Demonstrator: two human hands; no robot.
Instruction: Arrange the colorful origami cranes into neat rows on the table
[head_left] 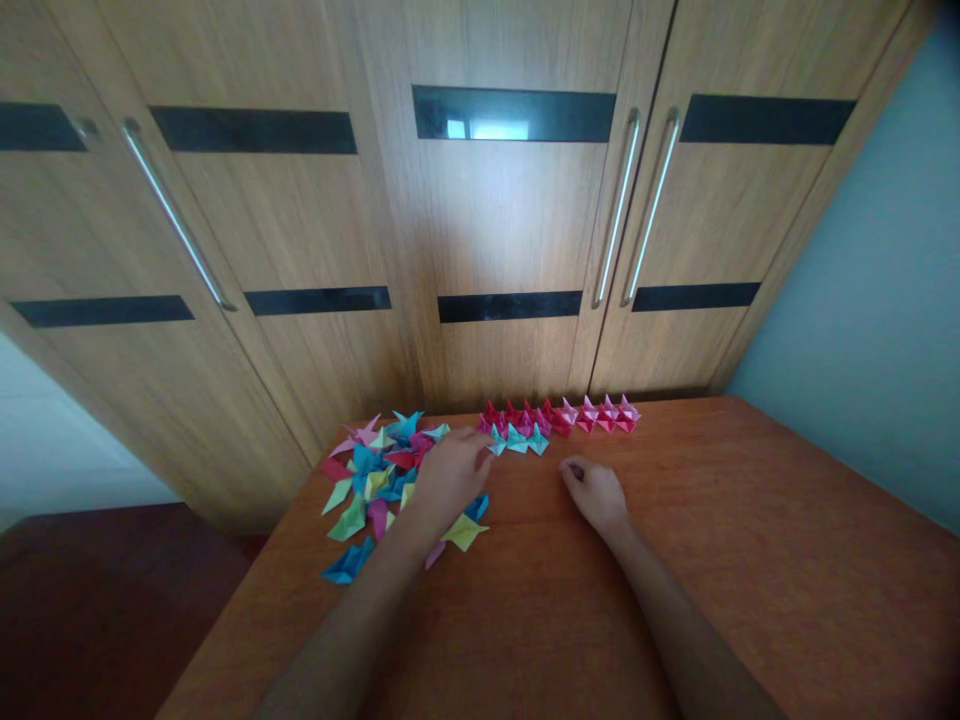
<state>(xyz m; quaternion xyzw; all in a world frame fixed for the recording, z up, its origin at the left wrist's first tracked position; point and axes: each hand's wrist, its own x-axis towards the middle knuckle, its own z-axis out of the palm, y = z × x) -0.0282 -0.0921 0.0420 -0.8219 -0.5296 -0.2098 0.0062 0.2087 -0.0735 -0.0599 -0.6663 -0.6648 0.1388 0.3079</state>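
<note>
My left hand (454,468) reaches over the right side of a loose pile of folded paper cranes (371,482) in blue, green, yellow, pink and red. Its fingertips are pinched at a light blue paper crane (496,441), the leftmost in a short front row. Two more light blue cranes (527,440) stand to the right of it. Behind them run rows of red and pink cranes (555,414), set close together. My right hand (595,492) rests on the table, fingers curled closed, with nothing visible in them. Part of the pile is hidden beneath my left forearm.
The brown wooden table (750,520) reaches back to a wooden wardrobe (510,220) with long metal handles. A pale blue wall (870,330) stands on the right. Beyond the table's left edge lies dark reddish floor (127,600).
</note>
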